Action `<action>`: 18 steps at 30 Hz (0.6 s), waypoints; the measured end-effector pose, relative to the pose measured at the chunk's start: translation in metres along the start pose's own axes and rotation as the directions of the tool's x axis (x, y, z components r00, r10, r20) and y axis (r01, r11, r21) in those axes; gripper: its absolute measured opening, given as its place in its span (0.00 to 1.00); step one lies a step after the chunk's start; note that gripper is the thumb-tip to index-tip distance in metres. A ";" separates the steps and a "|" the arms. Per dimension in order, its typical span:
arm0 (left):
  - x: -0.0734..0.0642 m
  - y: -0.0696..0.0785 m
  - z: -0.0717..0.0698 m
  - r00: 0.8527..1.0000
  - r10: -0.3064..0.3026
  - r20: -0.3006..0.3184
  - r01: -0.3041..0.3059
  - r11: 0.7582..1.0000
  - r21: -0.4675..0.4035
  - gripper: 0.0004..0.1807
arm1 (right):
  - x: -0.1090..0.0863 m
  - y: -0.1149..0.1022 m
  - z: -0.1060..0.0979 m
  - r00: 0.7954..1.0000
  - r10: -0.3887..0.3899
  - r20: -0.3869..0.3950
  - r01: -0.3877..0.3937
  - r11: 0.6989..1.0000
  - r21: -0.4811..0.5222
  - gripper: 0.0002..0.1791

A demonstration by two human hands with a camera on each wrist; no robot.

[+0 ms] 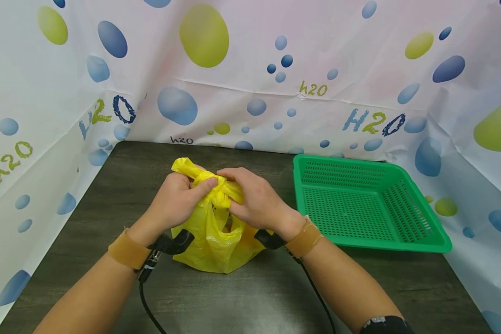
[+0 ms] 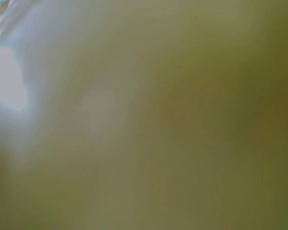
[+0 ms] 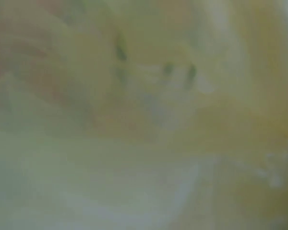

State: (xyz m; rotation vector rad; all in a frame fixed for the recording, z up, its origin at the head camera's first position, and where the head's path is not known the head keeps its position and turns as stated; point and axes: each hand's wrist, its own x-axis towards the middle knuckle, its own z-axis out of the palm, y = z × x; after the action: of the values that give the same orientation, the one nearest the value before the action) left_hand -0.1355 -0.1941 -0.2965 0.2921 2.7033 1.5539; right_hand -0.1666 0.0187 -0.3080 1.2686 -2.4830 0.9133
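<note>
Yellow bag (image 1: 217, 241) gripped by both hands — contents hidden; wrist views blurred

Open dark tabletop (image 1: 250, 297) in front of and left of yellow bag (image 1: 217, 241); free passage there. Green basket (image 1: 367, 204) near on the right, blocking low sideways travel. Bubble-print curtain (image 1: 242, 83) closing off back, left and right sides.

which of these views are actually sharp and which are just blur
Head view: sharp and evenly lit, both the left hand and right hand gripping the yellow bag beside the green basket. Left wrist view: an out-of-focus olive smear. Right wrist view: blurred pale yellow, too close to focus.
</note>
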 end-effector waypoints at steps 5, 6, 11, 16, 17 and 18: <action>0.001 -0.002 0.002 1.000 0.018 0.006 -0.018 1.000 -0.007 0.20 | -0.001 0.003 0.002 0.996 -0.069 -0.052 0.070 0.997 0.013 0.32; 0.001 -0.002 0.003 1.000 0.022 0.007 -0.022 1.000 -0.009 0.20 | 0.000 0.003 0.003 0.994 -0.090 -0.067 0.091 0.996 0.010 0.32; 0.000 -0.001 0.004 0.999 0.043 0.008 -0.043 0.999 -0.003 0.17 | 0.001 0.003 0.004 0.968 -0.205 -0.147 0.203 0.979 -0.029 0.28; -0.001 0.001 0.005 0.998 0.062 0.012 -0.062 0.998 0.003 0.15 | 0.001 0.002 0.003 0.949 -0.270 -0.160 0.261 0.962 -0.075 0.22; -0.001 0.001 0.005 0.998 0.067 0.013 -0.067 0.998 0.001 0.15 | 0.001 0.002 0.003 0.948 -0.278 -0.158 0.268 0.960 -0.081 0.21; -0.001 0.001 0.005 0.997 0.072 0.015 -0.072 0.997 -0.004 0.15 | 0.000 0.002 0.003 0.946 -0.283 -0.155 0.273 0.958 -0.084 0.20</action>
State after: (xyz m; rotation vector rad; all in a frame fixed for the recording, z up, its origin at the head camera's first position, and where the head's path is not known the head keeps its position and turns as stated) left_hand -0.1338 -0.1892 -0.2983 0.4047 2.7077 1.5663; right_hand -0.1684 0.0177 -0.3111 1.4147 -2.1201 0.8271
